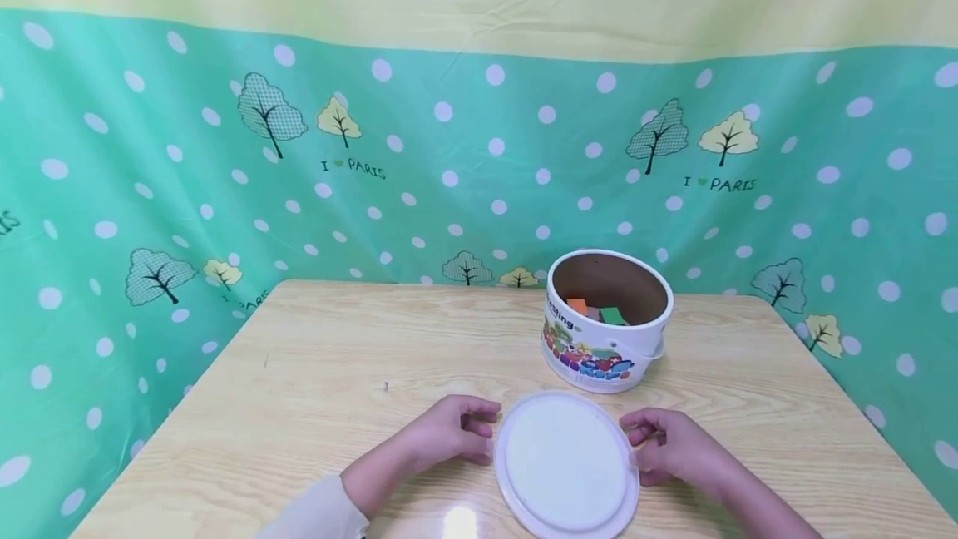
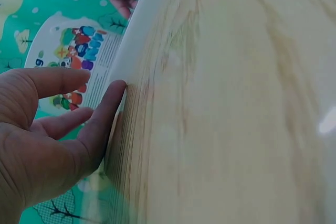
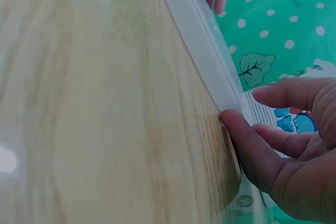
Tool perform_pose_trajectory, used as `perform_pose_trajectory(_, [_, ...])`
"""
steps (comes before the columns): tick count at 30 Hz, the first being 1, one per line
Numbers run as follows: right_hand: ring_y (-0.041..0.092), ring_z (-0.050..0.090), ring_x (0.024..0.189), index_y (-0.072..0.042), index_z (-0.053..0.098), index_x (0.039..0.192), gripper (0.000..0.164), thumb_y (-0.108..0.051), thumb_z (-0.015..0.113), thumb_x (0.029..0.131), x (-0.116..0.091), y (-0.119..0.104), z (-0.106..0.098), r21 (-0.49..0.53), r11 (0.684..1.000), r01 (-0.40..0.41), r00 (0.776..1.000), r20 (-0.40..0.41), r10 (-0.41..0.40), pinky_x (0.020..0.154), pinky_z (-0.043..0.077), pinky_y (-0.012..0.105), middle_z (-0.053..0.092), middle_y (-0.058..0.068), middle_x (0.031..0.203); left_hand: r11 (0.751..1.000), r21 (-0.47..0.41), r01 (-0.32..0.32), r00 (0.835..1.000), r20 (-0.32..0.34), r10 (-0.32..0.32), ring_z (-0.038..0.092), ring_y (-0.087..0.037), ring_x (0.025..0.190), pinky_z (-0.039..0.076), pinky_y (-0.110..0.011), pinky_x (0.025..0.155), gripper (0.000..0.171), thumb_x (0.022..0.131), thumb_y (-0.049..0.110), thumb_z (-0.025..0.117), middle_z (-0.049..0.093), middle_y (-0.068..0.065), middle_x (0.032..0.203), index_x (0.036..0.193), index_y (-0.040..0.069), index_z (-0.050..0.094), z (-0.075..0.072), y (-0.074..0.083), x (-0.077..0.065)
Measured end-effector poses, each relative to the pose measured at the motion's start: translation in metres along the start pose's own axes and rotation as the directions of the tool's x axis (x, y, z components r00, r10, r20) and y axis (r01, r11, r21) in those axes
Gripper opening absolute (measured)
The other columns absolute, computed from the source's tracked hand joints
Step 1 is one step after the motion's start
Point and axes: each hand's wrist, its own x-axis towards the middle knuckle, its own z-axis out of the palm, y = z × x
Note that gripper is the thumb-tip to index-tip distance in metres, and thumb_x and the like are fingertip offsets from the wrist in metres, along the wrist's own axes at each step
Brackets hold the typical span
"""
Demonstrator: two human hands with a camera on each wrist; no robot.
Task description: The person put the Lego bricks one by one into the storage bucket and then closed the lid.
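A round white lid [image 1: 565, 460] lies flat on the wooden table in front of the bucket. Just left of its rim is my left hand [image 1: 455, 432], fingers apart and loosely bent, with nothing gripped. In the left wrist view the fingers of that left hand [image 2: 58, 124] spread beside the lid [image 2: 140, 30]. My right hand [image 1: 674, 449] is at the right rim, its thumb touching or almost touching the edge. The right wrist view shows the right hand [image 3: 294, 150] with thumb and fingers apart, close by the lid [image 3: 202, 51]. Whether either hand bears on the lid I cannot tell.
Behind the lid stands a white bucket [image 1: 591, 356] with a colourful print, uncovered, with orange and green blocks [image 1: 612, 316] inside. Its handle hangs at the right. A green dotted curtain [image 1: 419, 165] surrounds the wooden table [image 1: 314, 373] at the back and sides.
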Motion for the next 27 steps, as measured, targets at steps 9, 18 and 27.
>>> perform_pose_trajectory(9, [0.023,0.058,0.084,0.009,0.059,0.122,0.047,0.009,0.071,0.076,0.0,0.0,0.009,-0.065,0.998,-0.019,0.996,-0.094,0.012,0.069,0.059,0.037,0.06,0.011,0.098,1.0,0.02,0.006,0.998,-0.059,-0.005,0.061,-0.023,0.087,0.06,-0.037,0.072,0.052,0.077,-0.017,0.065,0.06,-0.016,0.102,0.128,-0.014,0.054,0.013,0.0,0.005])
perform_pose_trajectory(18, [0.02,0.06,0.084,0.009,0.061,0.119,0.049,0.006,0.078,0.074,0.0,0.001,0.013,-0.116,0.992,0.056,0.991,-0.111,-0.068,0.071,0.058,0.031,0.064,0.008,0.095,1.0,0.001,0.005,0.99,-0.138,-0.005,0.059,-0.023,0.08,0.06,-0.04,0.068,0.055,0.073,-0.019,0.068,0.057,-0.017,0.099,0.126,-0.01,0.057,0.009,0.001,0.008])
perform_pose_trajectory(27, [0.02,0.062,0.089,0.005,0.063,0.12,0.045,0.007,0.075,0.077,-0.004,-0.003,0.017,-0.09,0.995,0.032,0.986,-0.161,-0.047,0.073,0.058,0.032,0.066,0.008,0.102,0.998,-0.054,-0.016,0.991,-0.136,0.008,0.069,-0.03,0.079,0.06,-0.041,0.066,0.055,0.076,-0.017,0.063,0.054,-0.019,0.121,0.129,-0.01,0.053,0.008,0.0,0.01])
